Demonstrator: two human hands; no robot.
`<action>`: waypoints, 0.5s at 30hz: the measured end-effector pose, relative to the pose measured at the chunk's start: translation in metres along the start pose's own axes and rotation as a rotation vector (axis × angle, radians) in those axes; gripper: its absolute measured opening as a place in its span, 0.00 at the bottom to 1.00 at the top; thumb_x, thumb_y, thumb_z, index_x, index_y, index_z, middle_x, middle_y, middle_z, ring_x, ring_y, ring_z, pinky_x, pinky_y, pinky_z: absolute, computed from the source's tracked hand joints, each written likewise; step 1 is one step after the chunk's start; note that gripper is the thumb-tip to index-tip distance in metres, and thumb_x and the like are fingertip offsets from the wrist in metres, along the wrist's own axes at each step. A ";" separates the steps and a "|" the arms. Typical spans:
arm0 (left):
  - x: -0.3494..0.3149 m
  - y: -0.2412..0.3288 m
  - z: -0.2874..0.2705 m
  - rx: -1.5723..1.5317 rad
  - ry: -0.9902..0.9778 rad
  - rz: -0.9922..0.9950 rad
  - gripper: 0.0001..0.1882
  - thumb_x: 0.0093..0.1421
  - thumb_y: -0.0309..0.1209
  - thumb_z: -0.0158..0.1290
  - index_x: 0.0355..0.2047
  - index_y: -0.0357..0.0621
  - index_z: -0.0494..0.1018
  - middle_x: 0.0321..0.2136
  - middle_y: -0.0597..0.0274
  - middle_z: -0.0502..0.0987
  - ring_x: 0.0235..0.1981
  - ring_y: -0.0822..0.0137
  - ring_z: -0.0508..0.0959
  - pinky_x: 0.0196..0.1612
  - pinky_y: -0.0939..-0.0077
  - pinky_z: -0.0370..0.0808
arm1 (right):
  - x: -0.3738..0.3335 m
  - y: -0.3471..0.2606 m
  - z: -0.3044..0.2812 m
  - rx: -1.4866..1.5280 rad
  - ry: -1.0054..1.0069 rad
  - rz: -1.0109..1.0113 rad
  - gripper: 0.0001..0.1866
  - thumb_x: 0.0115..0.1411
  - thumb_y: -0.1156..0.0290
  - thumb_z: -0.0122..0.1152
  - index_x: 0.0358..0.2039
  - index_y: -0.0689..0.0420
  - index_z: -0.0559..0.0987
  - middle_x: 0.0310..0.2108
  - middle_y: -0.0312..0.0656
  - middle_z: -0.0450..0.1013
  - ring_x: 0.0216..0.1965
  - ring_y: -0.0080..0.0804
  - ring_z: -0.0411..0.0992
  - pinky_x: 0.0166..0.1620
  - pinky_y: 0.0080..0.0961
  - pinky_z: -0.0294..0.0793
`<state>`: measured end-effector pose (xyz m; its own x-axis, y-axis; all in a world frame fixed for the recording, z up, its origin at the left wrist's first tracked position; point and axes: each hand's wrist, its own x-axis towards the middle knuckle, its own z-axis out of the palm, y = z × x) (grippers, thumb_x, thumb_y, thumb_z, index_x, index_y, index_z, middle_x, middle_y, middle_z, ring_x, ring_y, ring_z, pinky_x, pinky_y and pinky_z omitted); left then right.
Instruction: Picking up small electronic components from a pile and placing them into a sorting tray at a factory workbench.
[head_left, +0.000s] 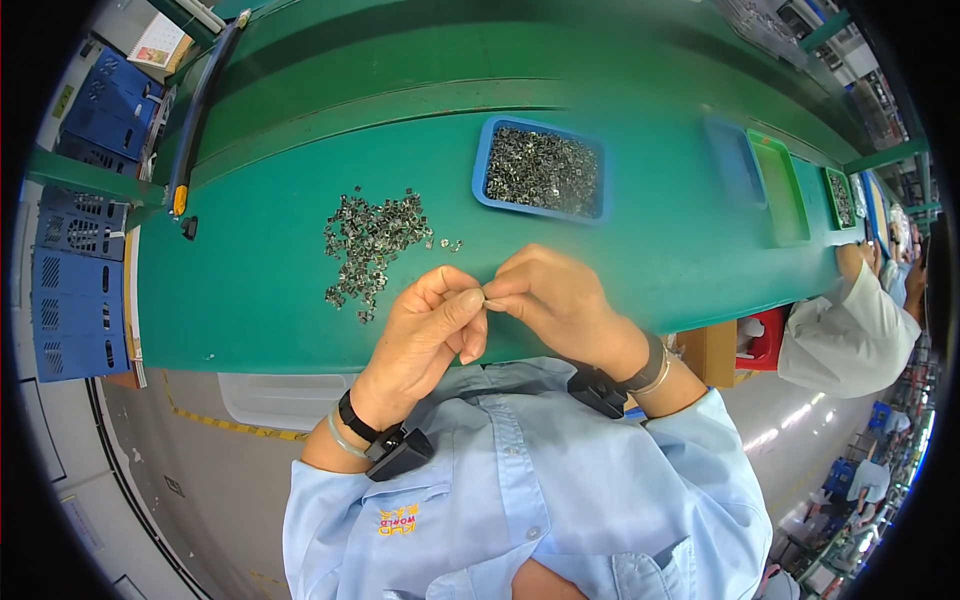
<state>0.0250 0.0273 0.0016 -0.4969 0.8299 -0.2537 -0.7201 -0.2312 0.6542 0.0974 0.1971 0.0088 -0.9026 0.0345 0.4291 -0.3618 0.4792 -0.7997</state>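
Note:
My left hand point(436, 320) and my right hand point(553, 297) meet above the near edge of the green table point(260, 310). Thumb and forefinger of each are pinched together, tip to tip. Whatever sits between the fingertips is too small and too covered to make out. Just beyond my left hand lies a loose pile of small black-and-silver parts point(372, 240), with a few single ones strayed to its right. Past my right hand stands a blue tray point(487, 190) filled with many similar small parts.
Toward the right stand a green tray point(797, 205) and a smaller green tray of parts point(829, 190). A co-worker in a pale top point(850, 335) sits there. Blue crates point(80, 310) are stacked at the left. Below the table edge are a clear bin point(280, 400) and a cardboard box point(708, 352).

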 end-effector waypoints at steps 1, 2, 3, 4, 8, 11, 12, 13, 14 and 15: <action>0.001 -0.001 -0.001 -0.006 0.007 -0.005 0.06 0.62 0.32 0.51 0.34 0.42 0.68 0.20 0.63 0.72 0.17 0.73 0.69 0.19 0.80 0.64 | 0.000 0.001 0.001 0.000 0.000 0.000 0.07 0.49 0.79 0.64 0.30 0.57 0.77 0.29 0.40 0.73 0.30 0.34 0.72 0.31 0.26 0.72; 0.001 -0.002 -0.002 -0.012 0.015 -0.011 0.06 0.62 0.31 0.50 0.33 0.42 0.68 0.20 0.63 0.72 0.17 0.73 0.69 0.19 0.80 0.64 | -0.001 0.001 0.002 0.030 0.013 0.023 0.07 0.49 0.79 0.64 0.30 0.57 0.77 0.29 0.40 0.73 0.30 0.33 0.72 0.31 0.26 0.72; 0.002 -0.002 -0.002 -0.012 0.015 -0.011 0.06 0.62 0.31 0.50 0.33 0.42 0.68 0.20 0.63 0.72 0.17 0.73 0.69 0.19 0.80 0.64 | -0.002 0.002 0.003 0.060 0.026 0.046 0.07 0.50 0.78 0.64 0.30 0.58 0.77 0.29 0.39 0.72 0.31 0.33 0.72 0.32 0.26 0.72; 0.003 -0.003 -0.002 -0.025 0.014 -0.008 0.06 0.62 0.31 0.50 0.33 0.42 0.69 0.20 0.63 0.72 0.17 0.73 0.70 0.19 0.80 0.65 | -0.002 0.003 0.003 0.090 0.039 0.070 0.07 0.50 0.78 0.64 0.31 0.58 0.77 0.29 0.39 0.72 0.31 0.32 0.72 0.32 0.25 0.72; 0.004 -0.005 -0.002 -0.022 0.015 0.009 0.05 0.62 0.30 0.50 0.33 0.42 0.69 0.21 0.64 0.72 0.18 0.74 0.70 0.20 0.81 0.65 | -0.005 0.005 0.004 0.212 0.059 0.117 0.07 0.52 0.78 0.62 0.33 0.59 0.77 0.29 0.38 0.72 0.31 0.28 0.71 0.32 0.22 0.72; 0.004 -0.005 -0.001 0.036 0.020 0.037 0.05 0.62 0.30 0.50 0.33 0.42 0.69 0.21 0.65 0.73 0.18 0.75 0.71 0.20 0.82 0.65 | -0.007 0.005 0.005 0.254 0.049 0.165 0.06 0.53 0.77 0.62 0.32 0.58 0.77 0.30 0.38 0.72 0.32 0.28 0.71 0.35 0.22 0.71; 0.004 -0.004 -0.001 0.062 0.029 0.044 0.05 0.62 0.30 0.50 0.33 0.42 0.69 0.21 0.65 0.73 0.18 0.75 0.71 0.20 0.83 0.66 | -0.007 0.004 0.005 0.275 0.044 0.188 0.05 0.53 0.77 0.62 0.32 0.58 0.77 0.31 0.37 0.71 0.33 0.28 0.70 0.36 0.23 0.70; 0.003 -0.004 -0.001 0.087 0.037 0.051 0.05 0.62 0.30 0.51 0.33 0.43 0.69 0.21 0.65 0.73 0.19 0.75 0.71 0.20 0.83 0.66 | -0.007 0.004 0.005 0.275 0.044 0.189 0.05 0.53 0.77 0.62 0.32 0.58 0.77 0.31 0.37 0.71 0.33 0.28 0.70 0.36 0.23 0.70; 0.003 -0.004 0.000 0.112 0.046 0.058 0.05 0.62 0.31 0.51 0.32 0.43 0.69 0.21 0.66 0.73 0.19 0.76 0.71 0.20 0.84 0.66 | -0.008 0.004 0.005 0.279 0.049 0.190 0.05 0.54 0.76 0.62 0.32 0.58 0.77 0.31 0.37 0.71 0.33 0.28 0.70 0.36 0.23 0.70; 0.003 -0.005 0.000 0.112 0.047 0.058 0.05 0.62 0.31 0.51 0.32 0.43 0.69 0.21 0.66 0.73 0.19 0.76 0.71 0.20 0.84 0.66 | -0.008 0.004 0.006 0.284 0.053 0.191 0.05 0.54 0.76 0.62 0.32 0.58 0.77 0.31 0.37 0.71 0.33 0.27 0.70 0.36 0.23 0.70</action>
<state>0.0265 0.0309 -0.0025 -0.5599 0.7917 -0.2446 -0.6326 -0.2178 0.7432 0.1016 0.1938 -0.0003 -0.9497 0.1491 0.2753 -0.2443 0.1968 -0.9495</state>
